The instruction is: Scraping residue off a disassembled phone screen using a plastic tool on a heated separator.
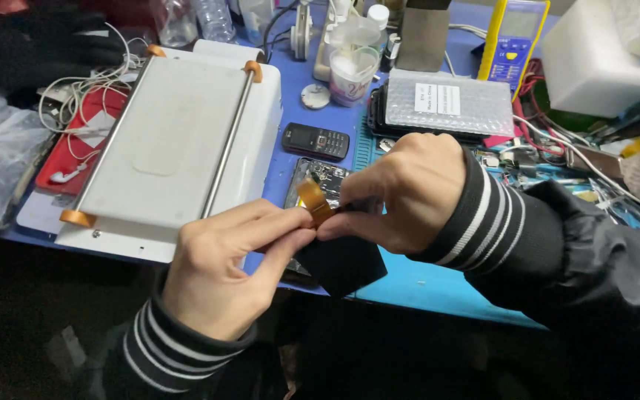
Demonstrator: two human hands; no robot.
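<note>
Orange flex ribbon (314, 200): pinched between thumb and forefinger of the left hand (224, 267), grip clamped on it, just above centre of view.

Black screen panel (341, 263): flat and dark, tilted, held over the near edge of the desk (424, 285); the ribbon rises from its top edge. Right hand (409, 194), at 1 o'clock of the panel, has its fingers curled tight at the panel's top edge beside the ribbon (fingertips of both hands touching). Both wrists wear black sleeves with white stripes.

Opened phone body (324, 178): lies on the desk directly behind the hands, insides showing.

Small black keypad phone (315, 141): at 12 o'clock of the hands, lying flat.

White flat-topped machine (172, 141): at 10 o'clock, with a metal bar across it and orange end knobs.

Red tray (75, 152): at 9 o'clock of the machine, white earphone cable heaped on it.

Bubble-wrap packet (450, 104): at 1 o'clock, on a black case.

Yellow multimeter (512, 41): far 1 o'clock, upright.
</note>
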